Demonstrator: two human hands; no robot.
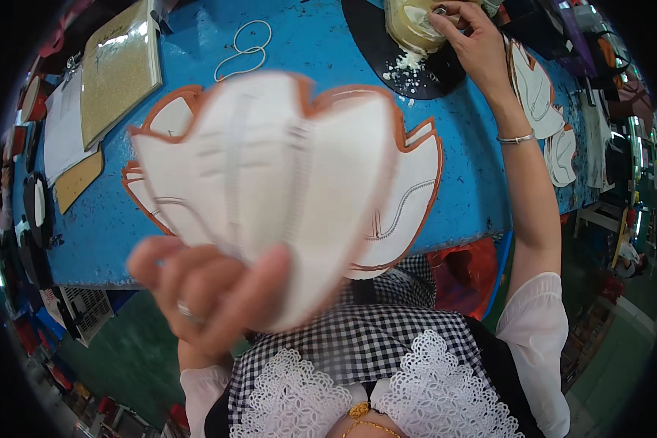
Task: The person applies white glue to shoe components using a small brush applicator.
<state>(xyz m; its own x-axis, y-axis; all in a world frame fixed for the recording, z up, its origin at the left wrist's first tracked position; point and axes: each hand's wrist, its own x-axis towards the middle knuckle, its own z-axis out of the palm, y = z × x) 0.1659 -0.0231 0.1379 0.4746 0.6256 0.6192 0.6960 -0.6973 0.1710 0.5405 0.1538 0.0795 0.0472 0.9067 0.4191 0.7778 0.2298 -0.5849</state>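
Observation:
My left hand (pixel 212 288) grips a white-lined shoe upper (pixel 263 168) with brown edges by its near end, raised over the table's front edge. Motion blurs the piece. Behind it, partly hidden, lie more white uppers (pixel 420 175) with brown edges and dark stitching. At the far right my right hand (pixel 478 44) reaches to a pale yellow tub (pixel 401 29) with whitish paste in it. Its thumb and fingers are pinched at the tub's rim on a small thing that I cannot make out. White crumbs (pixel 409 64) lie beside the tub.
The tub stands on a round black mat (pixel 438 86) on the blue table (pixel 474 175). Stacked white uppers (pixel 536 98) lie at the right. A looped pale cord (pixel 248 51) lies at the back, a gold glittery board (pixel 120 69) at the left. A red bag (pixel 463 274) hangs below the table edge.

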